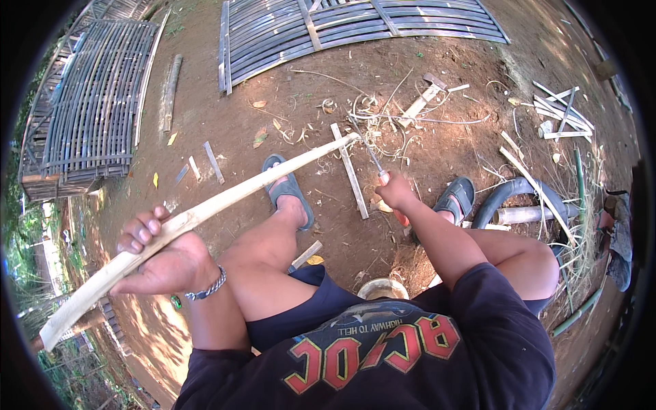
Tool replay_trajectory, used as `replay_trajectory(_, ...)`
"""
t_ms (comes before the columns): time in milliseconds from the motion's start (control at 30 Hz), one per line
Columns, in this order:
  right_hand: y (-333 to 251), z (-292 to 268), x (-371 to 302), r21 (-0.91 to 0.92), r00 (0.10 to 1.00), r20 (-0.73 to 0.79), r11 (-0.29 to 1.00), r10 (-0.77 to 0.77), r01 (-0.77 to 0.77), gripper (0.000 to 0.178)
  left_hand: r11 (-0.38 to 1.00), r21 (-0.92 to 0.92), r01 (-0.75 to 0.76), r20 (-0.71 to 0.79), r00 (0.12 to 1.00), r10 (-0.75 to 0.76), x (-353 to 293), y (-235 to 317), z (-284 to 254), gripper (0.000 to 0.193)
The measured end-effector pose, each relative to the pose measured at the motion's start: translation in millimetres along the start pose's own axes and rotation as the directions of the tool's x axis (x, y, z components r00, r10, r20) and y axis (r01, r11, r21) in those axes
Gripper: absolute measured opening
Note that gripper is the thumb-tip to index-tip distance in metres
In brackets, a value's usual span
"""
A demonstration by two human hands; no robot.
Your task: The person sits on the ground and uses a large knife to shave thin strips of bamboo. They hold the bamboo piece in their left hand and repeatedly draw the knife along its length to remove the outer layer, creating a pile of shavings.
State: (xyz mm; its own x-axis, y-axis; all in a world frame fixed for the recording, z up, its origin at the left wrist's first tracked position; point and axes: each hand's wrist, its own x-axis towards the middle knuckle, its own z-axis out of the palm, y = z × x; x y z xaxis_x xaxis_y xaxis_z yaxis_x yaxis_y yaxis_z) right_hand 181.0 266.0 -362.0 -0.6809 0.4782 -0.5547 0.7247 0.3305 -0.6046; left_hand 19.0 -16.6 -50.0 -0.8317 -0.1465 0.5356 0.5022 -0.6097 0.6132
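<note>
"Pole (273,177): where is it?"

"Slanting across the left hand (174,263), whose fingers curl over it."

"And the right hand (396,191)?"

"Near the pole's far end, fingers wrapped around an orange-handled tool (384,178), its metal shaft at the pole's tip."

"Farther off?"

"Wood shavings (372,124) lie just past that tip; a slatted panel (362,29) lies well beyond the pole."

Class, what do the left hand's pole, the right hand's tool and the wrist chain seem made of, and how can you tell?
Pole: probably bare wood or bamboo; pale, peeled-looking surface.
Tool: thin, plain grey shaft, likely metal; orange handle, perhaps plastic or painted wood, too small to tell.
Chain: likely metal; silvery links.
</note>
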Motion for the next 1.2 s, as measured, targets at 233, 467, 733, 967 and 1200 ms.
replay_trajectory(233, -83.9, -5.1, -96.9, 0.193, 0.965, -0.084, 0.946, -0.247, 0.259, 0.041, 0.983, -0.181, 0.042, 0.26, 0.966, 0.007, -3.1, 0.2, 6.2, 0.08)
replay_trajectory(467, -162.1, -11.5, -176.7, 0.2, 0.808, -0.04, 0.788, -0.588, 0.583, 0.043, 0.993, -0.11, -0.049, 0.133, 0.989, 0.063, -20.4, 1.1, 34.4, 0.08)
replay_trajectory(733, -168.7, -6.8, -182.2, 0.145, 0.828, 0.008, 0.82, -0.56, 0.553, 0.042, 0.992, 0.041, -0.116, -0.002, 0.993, 0.117, -33.7, 4.5, 48.4, 0.079)
replay_trajectory(967, -144.6, 3.5, -157.5, 0.05, 0.877, 0.062, 0.879, -0.477, 0.474, 0.044, 0.987, 0.124, -0.106, -0.032, 0.993, 0.111, -28.6, 3.1, 48.2, 0.077)
replay_trajectory(1200, -50.0, 12.4, -105.4, 0.001, 0.983, 0.038, 0.984, -0.177, 0.177, 0.043, 0.992, 0.052, -0.113, -0.002, 0.994, 0.113, -26.3, 3.3, 50.3, 0.077)
